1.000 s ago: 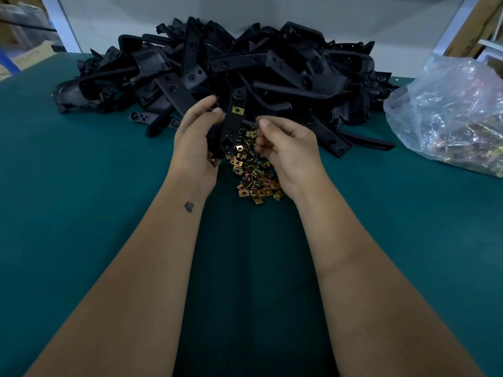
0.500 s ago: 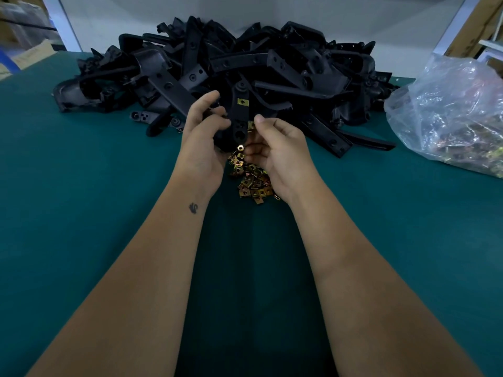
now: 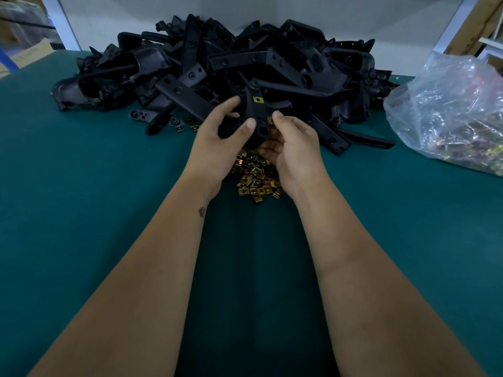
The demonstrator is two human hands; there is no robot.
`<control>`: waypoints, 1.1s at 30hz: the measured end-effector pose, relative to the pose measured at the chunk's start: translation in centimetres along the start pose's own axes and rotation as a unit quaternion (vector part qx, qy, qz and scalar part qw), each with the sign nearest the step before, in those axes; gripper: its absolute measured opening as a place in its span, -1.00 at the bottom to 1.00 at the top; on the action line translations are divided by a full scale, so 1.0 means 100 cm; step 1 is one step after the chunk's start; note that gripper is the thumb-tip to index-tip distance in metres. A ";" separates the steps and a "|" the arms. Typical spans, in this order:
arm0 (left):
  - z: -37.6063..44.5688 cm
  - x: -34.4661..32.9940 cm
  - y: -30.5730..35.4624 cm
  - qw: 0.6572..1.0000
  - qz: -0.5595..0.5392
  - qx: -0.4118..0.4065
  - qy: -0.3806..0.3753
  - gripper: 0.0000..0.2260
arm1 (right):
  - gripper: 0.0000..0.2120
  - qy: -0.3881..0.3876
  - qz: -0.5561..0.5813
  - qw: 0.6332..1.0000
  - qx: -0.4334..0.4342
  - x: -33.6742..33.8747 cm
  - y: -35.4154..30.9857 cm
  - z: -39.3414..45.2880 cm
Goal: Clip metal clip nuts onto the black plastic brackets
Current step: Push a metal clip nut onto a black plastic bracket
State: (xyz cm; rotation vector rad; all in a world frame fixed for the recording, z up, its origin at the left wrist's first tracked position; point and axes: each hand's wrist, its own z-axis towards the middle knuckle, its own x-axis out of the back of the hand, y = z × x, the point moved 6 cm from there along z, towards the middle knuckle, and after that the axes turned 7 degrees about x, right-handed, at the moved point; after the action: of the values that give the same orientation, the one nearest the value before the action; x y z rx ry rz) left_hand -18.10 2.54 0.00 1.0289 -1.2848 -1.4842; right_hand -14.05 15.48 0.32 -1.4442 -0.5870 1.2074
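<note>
bracket (image 3: pixel 251 118) in left hand (image 3: pixel 217 142), clip nut (image 3: pixel 270 120) in right hand (image 3: pixel 294 148)

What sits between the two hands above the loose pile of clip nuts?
In the head view, a black bracket held by the left hand, one clip nut already on it; the right hand pinches another nut at its edge.
</note>
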 end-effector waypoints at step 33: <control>-0.003 -0.001 0.004 0.992 -0.112 0.020 -0.046 -0.77 | -0.78 -0.049 0.025 0.998 -0.002 -0.007 -0.002 -0.002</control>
State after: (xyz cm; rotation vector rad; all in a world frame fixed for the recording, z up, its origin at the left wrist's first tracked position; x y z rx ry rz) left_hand -17.70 2.55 0.32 1.1745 -1.3024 -1.6978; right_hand -14.10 14.88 0.71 -1.4154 -0.6230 1.3226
